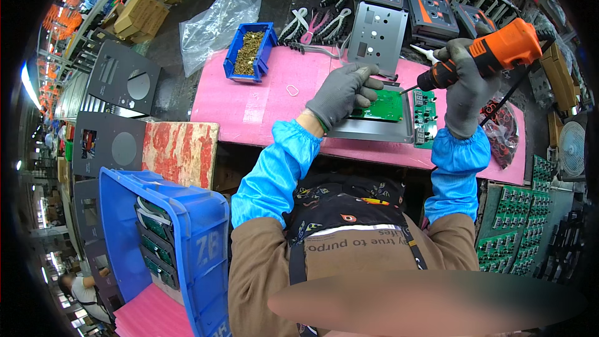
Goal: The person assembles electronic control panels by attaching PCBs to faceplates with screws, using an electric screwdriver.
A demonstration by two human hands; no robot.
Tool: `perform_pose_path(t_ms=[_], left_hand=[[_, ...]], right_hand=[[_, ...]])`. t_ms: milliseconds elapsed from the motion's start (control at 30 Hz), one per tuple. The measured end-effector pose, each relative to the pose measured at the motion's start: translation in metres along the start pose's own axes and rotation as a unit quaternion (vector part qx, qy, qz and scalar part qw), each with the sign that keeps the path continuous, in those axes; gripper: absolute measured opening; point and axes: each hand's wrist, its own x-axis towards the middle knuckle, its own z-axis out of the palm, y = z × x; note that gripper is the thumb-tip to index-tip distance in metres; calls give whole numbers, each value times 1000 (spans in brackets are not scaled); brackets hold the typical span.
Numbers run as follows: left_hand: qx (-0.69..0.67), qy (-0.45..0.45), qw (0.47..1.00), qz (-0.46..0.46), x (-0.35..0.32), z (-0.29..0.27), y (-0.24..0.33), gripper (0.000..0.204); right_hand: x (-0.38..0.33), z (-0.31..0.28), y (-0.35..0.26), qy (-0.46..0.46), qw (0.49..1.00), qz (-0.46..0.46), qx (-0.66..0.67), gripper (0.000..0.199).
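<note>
My right hand (469, 84), in a grey glove, grips an orange and black power screwdriver (502, 50). Its bit points left, with the tip at the upper right part of a green circuit board (384, 109). That board lies in a grey metal panel (374, 130) on the pink mat. Over the board's left part is my gloved left hand (343, 97), fingers curled together; whatever they hold, if anything, is hidden. A second circuit board with digit displays (425, 118) sits along the panel's right side.
A blue bin of small brass-coloured screws (249, 53) stands on the pink mat (218, 103). Behind are cable bundles (312, 25), an upright grey panel (376, 37) and orange-black control boxes (430, 9). A blue crate (203, 243) is at my left; several circuit boards (515, 224) lie at right.
</note>
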Motion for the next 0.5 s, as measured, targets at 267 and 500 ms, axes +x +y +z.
perform_pose_path(t_ms=[267, 500], left_hand=[[-39, -30, 998, 31, 5, -7, -15, 34], [7, 24, 999, 20, 5, -1, -15, 31]], right_hand=[[6, 10, 5, -21, 1000, -2, -9, 37], [17, 25, 16, -98, 995, 35, -5, 21]])
